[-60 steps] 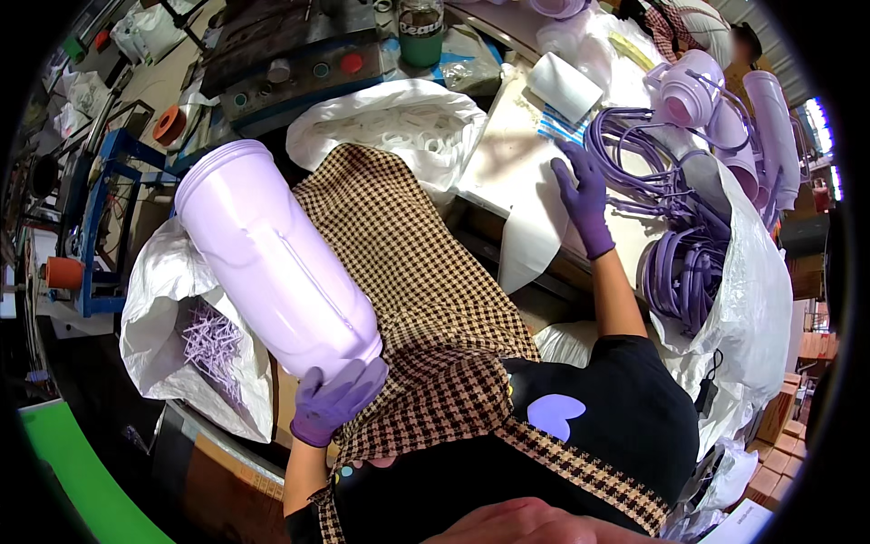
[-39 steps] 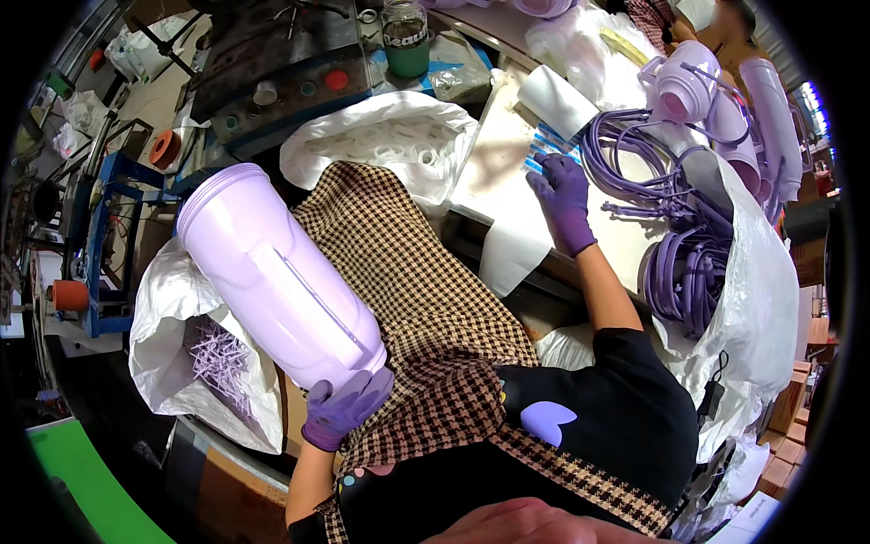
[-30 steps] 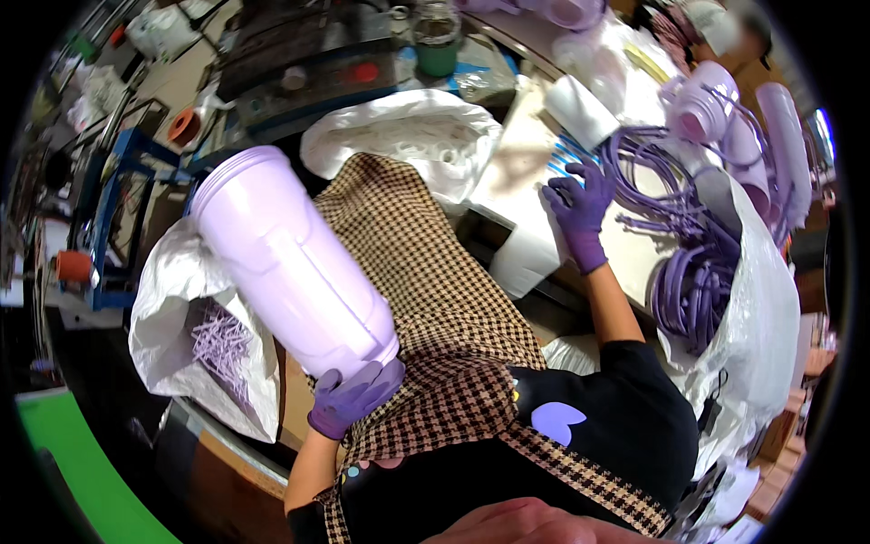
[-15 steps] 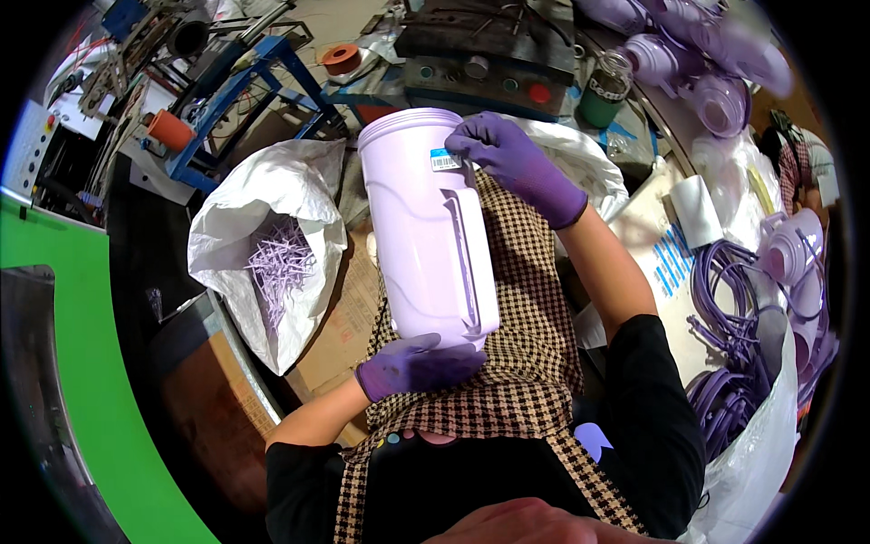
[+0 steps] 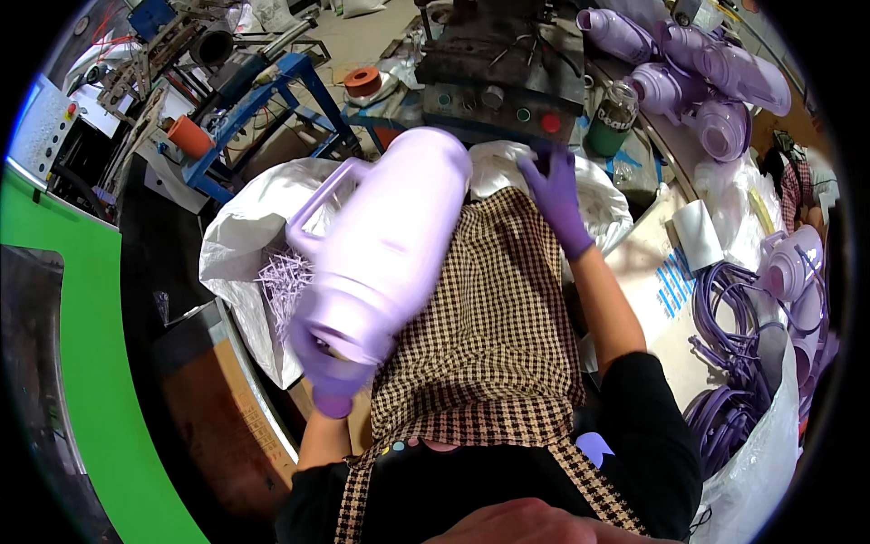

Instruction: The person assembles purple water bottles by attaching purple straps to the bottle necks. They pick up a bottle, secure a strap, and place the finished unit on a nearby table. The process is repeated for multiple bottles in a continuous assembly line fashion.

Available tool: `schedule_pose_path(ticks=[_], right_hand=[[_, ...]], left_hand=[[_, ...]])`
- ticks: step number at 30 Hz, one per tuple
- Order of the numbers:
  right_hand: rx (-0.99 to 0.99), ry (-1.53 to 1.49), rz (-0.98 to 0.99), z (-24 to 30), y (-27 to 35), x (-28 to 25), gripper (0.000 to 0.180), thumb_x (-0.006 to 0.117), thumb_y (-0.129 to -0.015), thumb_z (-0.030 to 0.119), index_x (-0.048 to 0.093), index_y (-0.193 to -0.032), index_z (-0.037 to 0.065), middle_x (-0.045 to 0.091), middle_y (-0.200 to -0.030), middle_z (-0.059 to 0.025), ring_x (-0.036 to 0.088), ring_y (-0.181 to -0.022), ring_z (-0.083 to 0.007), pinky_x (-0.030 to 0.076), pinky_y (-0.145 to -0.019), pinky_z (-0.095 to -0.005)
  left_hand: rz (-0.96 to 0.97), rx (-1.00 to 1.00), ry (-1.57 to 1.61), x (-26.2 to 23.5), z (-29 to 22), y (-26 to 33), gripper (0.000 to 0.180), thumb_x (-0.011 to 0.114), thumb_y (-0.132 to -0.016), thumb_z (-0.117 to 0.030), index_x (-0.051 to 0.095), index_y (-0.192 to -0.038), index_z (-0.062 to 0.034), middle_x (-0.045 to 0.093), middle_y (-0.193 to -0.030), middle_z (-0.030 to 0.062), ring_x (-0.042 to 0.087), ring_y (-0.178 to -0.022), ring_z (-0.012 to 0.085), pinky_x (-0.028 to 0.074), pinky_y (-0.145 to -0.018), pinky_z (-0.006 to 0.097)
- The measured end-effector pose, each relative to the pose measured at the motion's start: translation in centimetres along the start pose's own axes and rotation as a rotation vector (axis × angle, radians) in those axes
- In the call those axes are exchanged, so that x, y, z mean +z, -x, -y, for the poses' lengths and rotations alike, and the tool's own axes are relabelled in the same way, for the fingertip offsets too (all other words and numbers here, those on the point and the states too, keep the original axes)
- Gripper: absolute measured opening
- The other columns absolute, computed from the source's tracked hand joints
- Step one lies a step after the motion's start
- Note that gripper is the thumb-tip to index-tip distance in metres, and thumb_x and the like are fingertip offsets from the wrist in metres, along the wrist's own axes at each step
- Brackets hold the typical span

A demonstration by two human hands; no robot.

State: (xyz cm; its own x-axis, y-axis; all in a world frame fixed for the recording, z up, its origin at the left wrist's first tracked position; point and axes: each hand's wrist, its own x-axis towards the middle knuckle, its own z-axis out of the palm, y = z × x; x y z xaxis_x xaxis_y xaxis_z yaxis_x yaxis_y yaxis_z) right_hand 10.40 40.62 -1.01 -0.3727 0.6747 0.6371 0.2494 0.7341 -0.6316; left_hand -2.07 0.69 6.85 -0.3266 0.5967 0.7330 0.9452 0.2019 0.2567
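A lavender plastic jug body point(image 5: 399, 208) with a side handle point(image 5: 331, 192) lies tilted across my front, its edges slightly blurred by motion. Its narrower, open end points toward my lower left. There my purple-gloved left hand point(image 5: 332, 379) is closed on the rim, some of its fingers hidden by the jug. My right hand point(image 5: 560, 195), in the same kind of glove, is off the jug and apart from it, fingers spread and holding nothing. Behind the jug sits a white woven sack point(image 5: 237, 238) with thin lavender plastic scraps point(image 5: 283, 283) inside.
More lavender jug bodies point(image 5: 662, 89) are piled at the upper right. Below them are a white roll point(image 5: 697, 224) and coiled purple strips point(image 5: 723, 304). A dark machine point(image 5: 498, 59) with buttons stands ahead, a glass jar point(image 5: 611, 118) beside it. A green panel point(image 5: 77, 299) borders the left.
The jug has been turned over and swung left; its handle now faces left and its sticker is out of sight. My right hand has let go, while my left still grips an end.
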Motion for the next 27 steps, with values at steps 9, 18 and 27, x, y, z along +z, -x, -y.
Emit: schedule_pose_path(ticks=[9,18,27], right_hand=[[-0.087,-0.065,0.138,3.1,14.5,-0.3,0.022,0.069,-0.082,0.013,0.066,-0.102,0.006,0.057,-0.097,-0.0133,0.057,-0.096,-0.0317,0.047,-0.085,-0.0413],[-0.135,-0.087,0.078,1.7,13.8,0.1,0.013,0.069,-0.080,0.013,0.067,-0.091,0.007,0.058,-0.087,-0.0107,0.059,-0.087,-0.0306,0.047,-0.078,-0.0424],[-0.221,-0.116,0.139,4.7,13.6,1.8,0.012,0.070,-0.079,0.015,0.066,-0.089,0.009,0.059,-0.087,-0.0094,0.059,-0.085,-0.0299,0.047,-0.077,-0.0428]], left_hand=[[0.143,-0.395,0.357,-0.4,9.3,-3.5,0.079,0.077,-0.082,0.003,0.036,-0.150,-0.0012,0.047,-0.142,0.0156,0.053,-0.127,0.0288,0.050,-0.102,0.039],[0.501,-0.840,1.594,15.7,-3.4,-24.5,0.058,0.061,-0.100,-0.042,0.040,-0.142,-0.0067,0.055,-0.126,0.0144,0.065,-0.102,0.0257,0.061,-0.085,0.041],[0.304,-0.453,0.804,26.9,1.3,-42.5,0.071,0.061,-0.093,-0.052,0.041,-0.143,-0.0051,0.061,-0.124,0.0180,0.067,-0.102,0.0343,0.060,-0.078,0.049]])
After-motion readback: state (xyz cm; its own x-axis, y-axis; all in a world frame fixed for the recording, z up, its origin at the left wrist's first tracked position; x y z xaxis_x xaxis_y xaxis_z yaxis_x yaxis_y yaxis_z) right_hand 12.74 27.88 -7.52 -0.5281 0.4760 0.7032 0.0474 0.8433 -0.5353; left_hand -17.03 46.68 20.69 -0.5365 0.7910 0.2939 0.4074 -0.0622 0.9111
